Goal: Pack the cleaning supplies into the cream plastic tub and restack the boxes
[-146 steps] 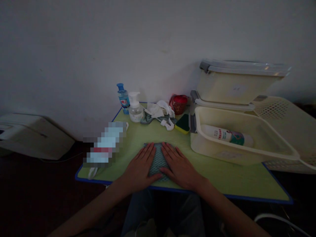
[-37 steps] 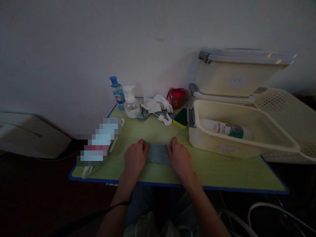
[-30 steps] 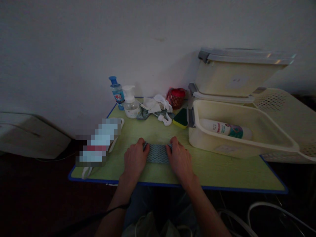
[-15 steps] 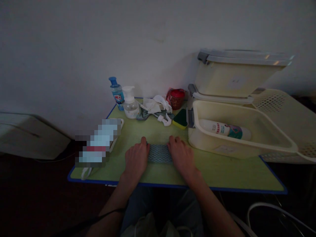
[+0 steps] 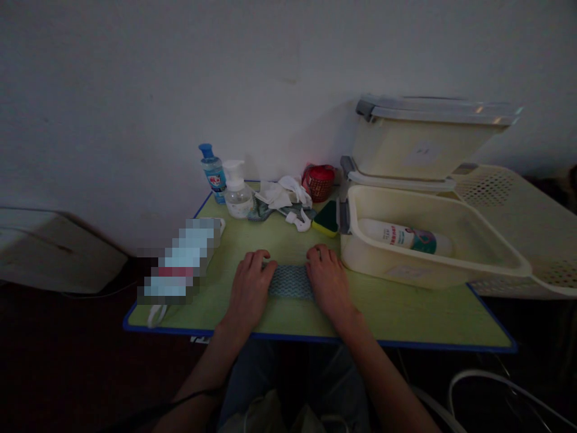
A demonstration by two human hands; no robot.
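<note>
A folded grey-blue patterned cloth lies flat as a narrow strip near the table's front edge. My left hand rests at its left end, thumb and forefinger apart and the other fingers loosely bent. At the right end, my right hand lies palm down over the cloth's edge with its fingers slightly spread. Both cloth ends are partly hidden under the hands. A green-and-yellow sponge sits behind my right hand.
The green table has a blue rim. At the back are a blue bottle, a pump bottle, white crumpled items, a spray head and a red basket. A cream bin holds a white bottle. A pixelated object lies left.
Earlier both hands lay flat on a taller cloth; then they pinched the ends of a narrower folded strip. Now the fingers have loosened and lie at its ends.
</note>
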